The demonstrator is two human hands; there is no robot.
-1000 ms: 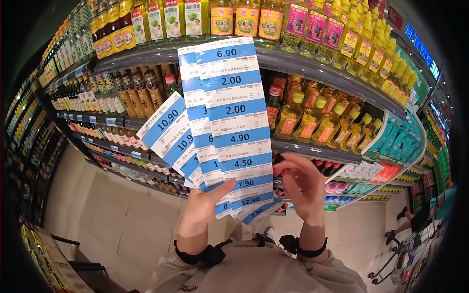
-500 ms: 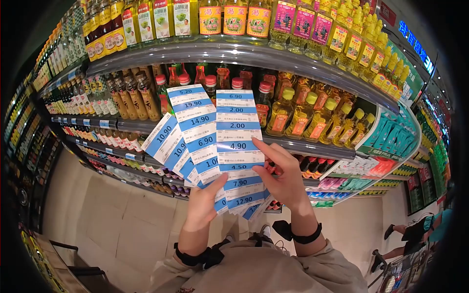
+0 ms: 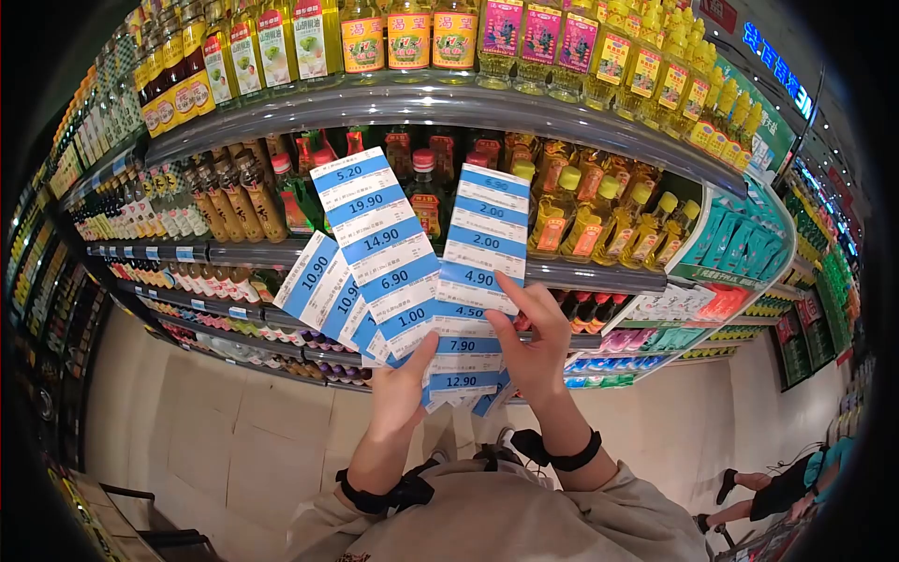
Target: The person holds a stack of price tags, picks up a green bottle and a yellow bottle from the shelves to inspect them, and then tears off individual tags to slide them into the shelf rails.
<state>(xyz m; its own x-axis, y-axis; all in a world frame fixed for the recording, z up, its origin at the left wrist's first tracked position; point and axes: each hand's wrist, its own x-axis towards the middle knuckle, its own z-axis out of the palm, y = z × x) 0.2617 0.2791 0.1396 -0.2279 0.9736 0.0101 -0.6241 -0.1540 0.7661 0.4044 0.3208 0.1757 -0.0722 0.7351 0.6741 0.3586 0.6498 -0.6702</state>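
Several blue-and-white price label strips (image 3: 379,234) are fanned out in front of me. My left hand (image 3: 403,384) is closed on the lower part of the fan, its thumb over the strips near the 1.00 label. The right-hand strip (image 3: 485,242), printed 2.00 and 4.90, tilts slightly right. My right hand (image 3: 534,342) pinches that strip at its right edge, by the 4.90 and 4.50 labels. Parts of the lower strips are hidden behind my fingers and other strips. Both wrists wear black bands.
Store shelves hold oil bottles (image 3: 408,37) on top and yellow-capped bottles (image 3: 559,211) below. A curved display of teal packets (image 3: 740,234) stands to the right. Tiled floor (image 3: 225,421) lies below. Another person (image 3: 777,487) is at the lower right.
The right-hand strip has tilted and moved right at its top, opening a gap from the neighbouring strip. The view has shifted, with the shelf bottles now further left.
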